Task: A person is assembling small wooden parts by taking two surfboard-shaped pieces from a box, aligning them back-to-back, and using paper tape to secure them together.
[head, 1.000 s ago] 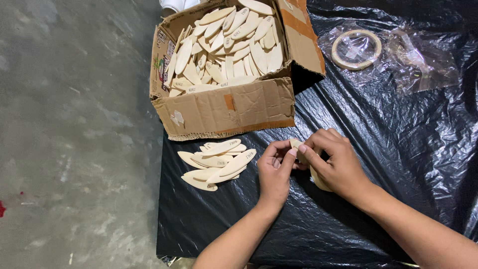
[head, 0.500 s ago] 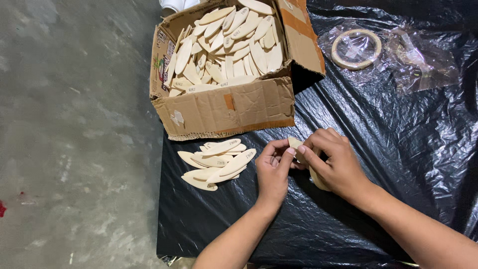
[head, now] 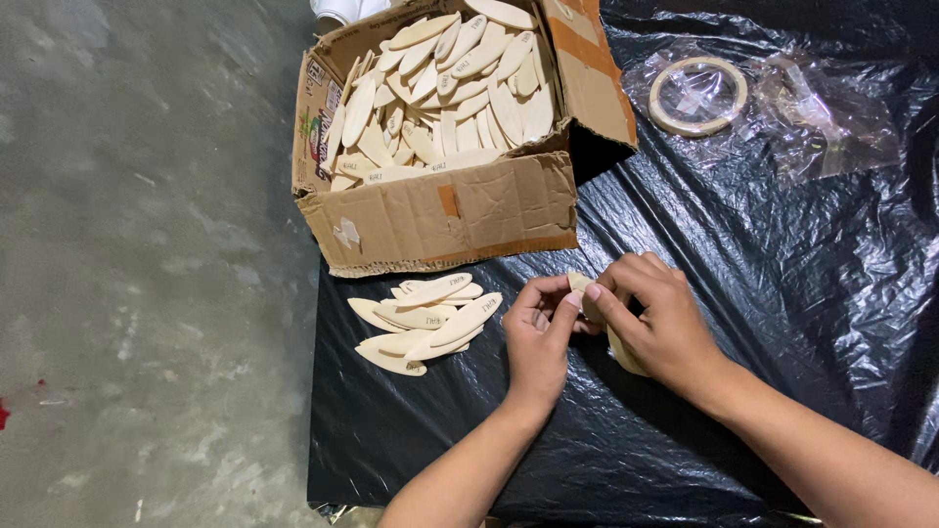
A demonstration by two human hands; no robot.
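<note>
Hardly moved: both hands (head: pixel 606 323) apparently pinch wooden pieces (head: pixel 611 332).

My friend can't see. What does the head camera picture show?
Two bare hands, left hand and right hand, pinch a stack of pale oval wooden pieces over black plastic sheeting. Nearby lie a small pile of similar pieces and a full torn cardboard box.

This looks like a workshop or small packing space. My surface (head: pixel 782 323) is covered in crinkled black plastic sheeting, with bare stained concrete floor (head: pixel 147 244) left of my fingers (head: pixel 577 298). Beyond them sits a torn cardboard box (head: pixel 450 210) heaped with flat wooden blades (head: pixel 450 88), a tape roll (head: pixel 698 95) off to the right.
</note>
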